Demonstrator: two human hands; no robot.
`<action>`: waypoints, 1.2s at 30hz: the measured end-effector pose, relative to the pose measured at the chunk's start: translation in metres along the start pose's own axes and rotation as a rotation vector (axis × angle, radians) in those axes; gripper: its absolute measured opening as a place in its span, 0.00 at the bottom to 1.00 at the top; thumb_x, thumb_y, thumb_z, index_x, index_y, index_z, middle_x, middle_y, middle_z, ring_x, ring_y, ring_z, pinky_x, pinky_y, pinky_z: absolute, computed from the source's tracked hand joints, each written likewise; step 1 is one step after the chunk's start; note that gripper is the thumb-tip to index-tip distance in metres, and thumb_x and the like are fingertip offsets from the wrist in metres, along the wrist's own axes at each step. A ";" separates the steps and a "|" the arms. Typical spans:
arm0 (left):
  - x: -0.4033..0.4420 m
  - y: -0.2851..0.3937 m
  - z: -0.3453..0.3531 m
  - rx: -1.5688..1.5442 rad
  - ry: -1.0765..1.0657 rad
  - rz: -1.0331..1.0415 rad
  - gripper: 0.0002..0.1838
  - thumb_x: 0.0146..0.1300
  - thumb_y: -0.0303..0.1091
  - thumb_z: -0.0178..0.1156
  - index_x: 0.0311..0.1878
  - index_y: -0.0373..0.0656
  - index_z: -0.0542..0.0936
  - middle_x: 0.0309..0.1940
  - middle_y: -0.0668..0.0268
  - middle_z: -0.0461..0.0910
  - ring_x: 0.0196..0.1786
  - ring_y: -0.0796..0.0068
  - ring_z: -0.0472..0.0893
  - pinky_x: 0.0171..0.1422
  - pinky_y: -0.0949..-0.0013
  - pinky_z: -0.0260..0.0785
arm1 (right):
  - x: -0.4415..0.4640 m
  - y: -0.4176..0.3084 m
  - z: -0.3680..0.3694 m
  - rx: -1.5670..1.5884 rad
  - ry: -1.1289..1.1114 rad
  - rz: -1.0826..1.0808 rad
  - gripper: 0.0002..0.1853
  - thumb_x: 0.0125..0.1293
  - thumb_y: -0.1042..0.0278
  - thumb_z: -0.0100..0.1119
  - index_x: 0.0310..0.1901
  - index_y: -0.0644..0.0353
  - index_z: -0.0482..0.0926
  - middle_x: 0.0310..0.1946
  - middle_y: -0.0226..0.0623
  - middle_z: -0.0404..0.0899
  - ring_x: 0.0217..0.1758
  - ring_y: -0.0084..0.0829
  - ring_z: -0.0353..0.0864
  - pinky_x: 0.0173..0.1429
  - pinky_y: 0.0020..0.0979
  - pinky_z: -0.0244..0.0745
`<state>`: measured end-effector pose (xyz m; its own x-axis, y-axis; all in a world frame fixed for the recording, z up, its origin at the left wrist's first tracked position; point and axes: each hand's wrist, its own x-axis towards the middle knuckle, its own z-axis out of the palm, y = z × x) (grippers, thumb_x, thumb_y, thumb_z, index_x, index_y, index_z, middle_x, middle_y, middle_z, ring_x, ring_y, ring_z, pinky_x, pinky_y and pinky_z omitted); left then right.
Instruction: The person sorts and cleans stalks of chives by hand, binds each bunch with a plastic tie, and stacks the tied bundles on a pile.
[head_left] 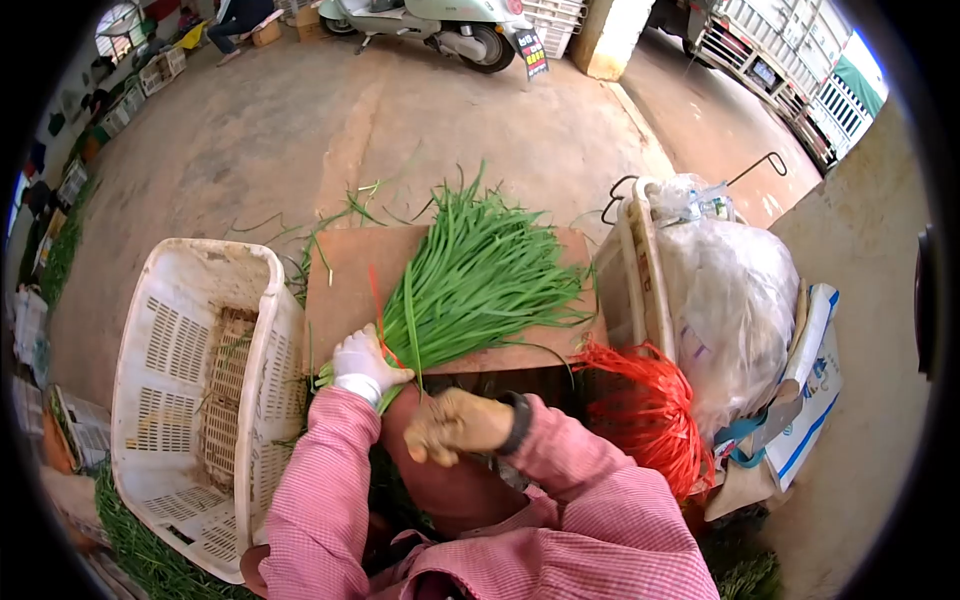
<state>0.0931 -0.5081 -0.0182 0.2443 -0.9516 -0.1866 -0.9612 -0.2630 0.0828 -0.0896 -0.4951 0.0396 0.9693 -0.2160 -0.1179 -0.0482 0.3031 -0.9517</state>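
A large bunch of long green garlic chives [490,280] lies on a brown board [345,265], leaves fanned to the upper right. My left hand [368,362], in a white glove, is closed around the stem end at the board's lower left edge. A thin red plastic strip [376,290] runs by the stems beside that hand, one end sticking up. Just right of the stems, above my lap, my right hand [458,426] is curled closed in a soiled tan glove. What its fingers hold, if anything, is hidden.
A white plastic crate [265,330] stands at my left. To the right hang red plastic strips [650,410] beside a crate with a clear plastic bag [730,300]. Farther off are a scooter [470,35], a truck [765,60] and a seated person [240,20].
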 end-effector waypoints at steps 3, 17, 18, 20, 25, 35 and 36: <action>0.019 -0.016 -0.018 -0.215 -0.249 -0.021 0.49 0.25 0.60 0.69 0.50 0.35 0.68 0.43 0.54 0.75 0.47 0.58 0.74 0.53 0.66 0.64 | -0.035 0.010 -0.006 -0.512 0.235 -0.012 0.10 0.60 0.64 0.51 0.35 0.61 0.75 0.24 0.37 0.76 0.25 0.27 0.75 0.30 0.25 0.70; -0.104 -0.125 -0.057 -0.725 -0.183 0.016 0.47 0.30 0.55 0.71 0.52 0.33 0.68 0.49 0.55 0.71 0.54 0.65 0.69 0.60 0.70 0.57 | -0.045 -0.064 -0.012 -1.029 1.082 -0.374 0.15 0.51 0.72 0.58 0.43 0.57 0.74 0.37 0.41 0.76 0.36 0.38 0.77 0.37 0.31 0.71; -0.118 -0.133 -0.054 -0.675 -0.162 -0.004 0.49 0.29 0.57 0.70 0.53 0.32 0.67 0.50 0.54 0.70 0.55 0.64 0.68 0.61 0.70 0.57 | -0.039 -0.074 -0.010 -1.030 1.073 -0.482 0.16 0.50 0.72 0.58 0.44 0.56 0.74 0.40 0.40 0.75 0.37 0.39 0.76 0.38 0.31 0.72; -0.154 -0.120 -0.084 -0.617 -0.196 -0.061 0.51 0.27 0.59 0.70 0.53 0.32 0.67 0.51 0.53 0.69 0.56 0.63 0.67 0.61 0.70 0.56 | -0.026 -0.088 -0.011 -1.040 0.949 -0.496 0.17 0.50 0.71 0.58 0.45 0.56 0.73 0.42 0.40 0.74 0.38 0.40 0.76 0.39 0.32 0.71; -0.222 -0.109 -0.098 -0.571 -0.205 -0.137 0.58 0.28 0.55 0.72 0.62 0.35 0.53 0.57 0.50 0.62 0.60 0.60 0.62 0.64 0.67 0.52 | 0.012 -0.068 0.012 -1.299 0.593 -0.380 0.21 0.51 0.69 0.58 0.49 0.56 0.71 0.47 0.41 0.72 0.44 0.40 0.74 0.42 0.34 0.72; -0.308 -0.124 -0.058 -0.545 -0.026 -0.141 0.51 0.27 0.62 0.68 0.53 0.34 0.67 0.50 0.49 0.70 0.54 0.60 0.70 0.59 0.68 0.58 | -0.013 -0.060 -0.001 -1.244 0.932 -0.574 0.07 0.52 0.75 0.56 0.35 0.58 0.77 0.25 0.40 0.76 0.27 0.34 0.76 0.31 0.29 0.71; -0.313 -0.109 -0.076 -0.650 -0.121 -0.207 0.50 0.28 0.60 0.69 0.53 0.34 0.68 0.49 0.51 0.71 0.53 0.61 0.70 0.59 0.68 0.58 | -0.019 -0.063 0.009 -1.188 0.829 -0.658 0.09 0.51 0.76 0.56 0.37 0.58 0.77 0.27 0.40 0.76 0.28 0.35 0.76 0.31 0.28 0.71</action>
<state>0.1309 -0.1938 0.1052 0.3621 -0.8571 -0.3665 -0.6158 -0.5151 0.5962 -0.1030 -0.5019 0.1040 0.5214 -0.5553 0.6480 -0.2297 -0.8226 -0.5202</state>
